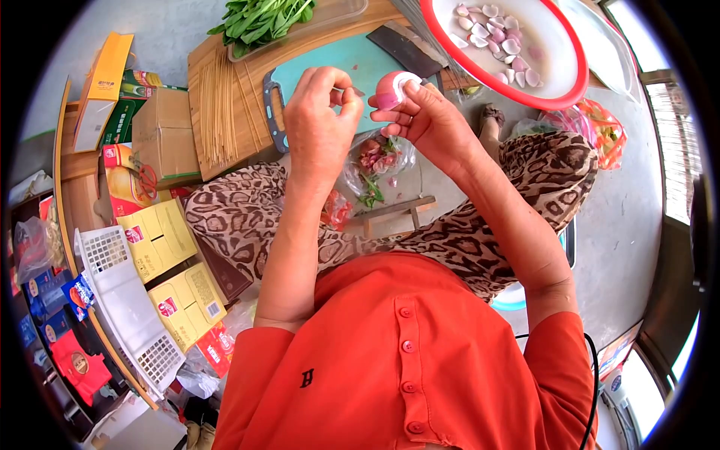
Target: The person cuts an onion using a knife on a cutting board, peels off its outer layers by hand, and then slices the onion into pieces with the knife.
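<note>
A red onion (388,91), with a pale cut-looking patch, is held up in the fingers of my right hand (435,127). Just left of it, my left hand (321,112) is closed in a pinch; a small dark bit shows at its fingertips, too small to name. Both hands are above the near part of a teal cutting board (322,64). A dark cleaver (405,51) lies across the board's far right corner. Beyond my right hand, a red-rimmed basin (576,75) has many separate onion pieces (499,37) in it.
Skewers (217,112) and a tray of leafy greens (262,22) lie on the wooden table. Below my hands is a plastic bag of onion scraps (379,157) near a small wooden stool (394,214). Cartons (161,240) and a white basket (127,300) stand left.
</note>
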`<state>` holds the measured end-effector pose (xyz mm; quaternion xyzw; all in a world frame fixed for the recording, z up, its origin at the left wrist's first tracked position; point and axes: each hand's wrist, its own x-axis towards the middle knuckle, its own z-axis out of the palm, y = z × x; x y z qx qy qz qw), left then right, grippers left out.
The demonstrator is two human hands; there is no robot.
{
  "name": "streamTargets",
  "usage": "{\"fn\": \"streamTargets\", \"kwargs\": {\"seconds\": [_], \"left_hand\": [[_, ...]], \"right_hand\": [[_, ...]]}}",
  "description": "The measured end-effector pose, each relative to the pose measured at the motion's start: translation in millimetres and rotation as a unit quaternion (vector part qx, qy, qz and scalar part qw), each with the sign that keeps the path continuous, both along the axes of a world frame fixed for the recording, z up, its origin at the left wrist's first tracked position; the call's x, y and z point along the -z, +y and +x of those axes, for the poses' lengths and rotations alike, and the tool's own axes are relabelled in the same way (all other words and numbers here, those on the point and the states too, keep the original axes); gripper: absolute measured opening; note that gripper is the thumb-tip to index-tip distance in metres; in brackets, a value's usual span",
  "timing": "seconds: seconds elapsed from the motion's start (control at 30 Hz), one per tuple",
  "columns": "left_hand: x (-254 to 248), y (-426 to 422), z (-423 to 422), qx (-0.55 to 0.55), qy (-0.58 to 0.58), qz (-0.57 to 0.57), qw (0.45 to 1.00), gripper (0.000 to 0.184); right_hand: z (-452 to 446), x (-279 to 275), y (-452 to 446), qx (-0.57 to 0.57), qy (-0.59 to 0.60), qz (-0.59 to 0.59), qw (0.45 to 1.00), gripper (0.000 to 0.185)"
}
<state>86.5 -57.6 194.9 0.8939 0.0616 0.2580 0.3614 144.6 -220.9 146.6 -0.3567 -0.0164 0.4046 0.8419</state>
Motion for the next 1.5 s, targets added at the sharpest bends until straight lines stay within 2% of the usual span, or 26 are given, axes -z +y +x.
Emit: {"fn": "streamTargets", "kwargs": {"seconds": [0.03, 0.07, 0.17, 0.27, 0.43, 0.73, 0.87, 0.93, 1.2, 1.4, 1.5], "left_hand": [[-0.5, 0.8, -0.9, -0.001, 0.006, -0.055, 0.998, 0.015], [3.5, 4.4, -2.0, -0.006, 0.019, -0.050, 0.999, 0.009], [-6.6, -1.6, -5.9, 0.036, 0.028, -0.063, 0.997, 0.012], [-11.6, -5.2, -9.3, 0.069, 0.047, -0.050, 0.995, 0.016], [-13.2, -7.2, -10.1, 0.064, 0.064, -0.025, 0.996, 0.017], [-12.6, -9.1, -8.9, 0.061, 0.059, -0.049, 0.995, 0.012], [-10.5, -6.4, -7.9, 0.060, 0.070, -0.038, 0.995, 0.012], [-13.9, -8.0, -9.0, 0.063, 0.075, -0.050, 0.994, 0.012], [-15.3, -9.1, -9.3, 0.061, 0.095, -0.100, 0.989, 0.012], [-9.4, -10.4, -8.4, 0.051, 0.081, -0.094, 0.991, 0.011], [-7.3, -9.8, -7.1, 0.043, 0.069, -0.048, 0.996, 0.011]], "right_hand": [[1.2, 1.6, -0.5, -0.013, 0.038, 0.027, 0.999, 0.036], [1.8, 1.9, -1.0, -0.013, 0.038, 0.027, 0.999, 0.036], [2.6, 3.0, -2.0, -0.027, 0.076, 0.066, 0.995, 0.036], [1.2, 4.3, -0.6, -0.017, 0.052, 0.039, 0.998, 0.034], [-1.1, 1.1, 1.7, 0.035, -0.077, -0.071, 0.994, 0.034], [-2.3, -1.7, -1.4, 0.073, -0.175, -0.127, 0.974, 0.040], [-3.5, -0.9, -1.5, 0.067, -0.194, -0.145, 0.968, 0.040], [-2.8, -1.1, -0.8, 0.071, -0.140, -0.117, 0.981, 0.040], [-3.5, -0.3, -1.1, 0.079, -0.166, -0.126, 0.975, 0.040], [-6.0, -0.5, 1.2, 0.096, -0.186, -0.144, 0.967, 0.040], [-5.9, 2.4, 2.7, 0.099, -0.181, -0.148, 0.967, 0.041]]}}
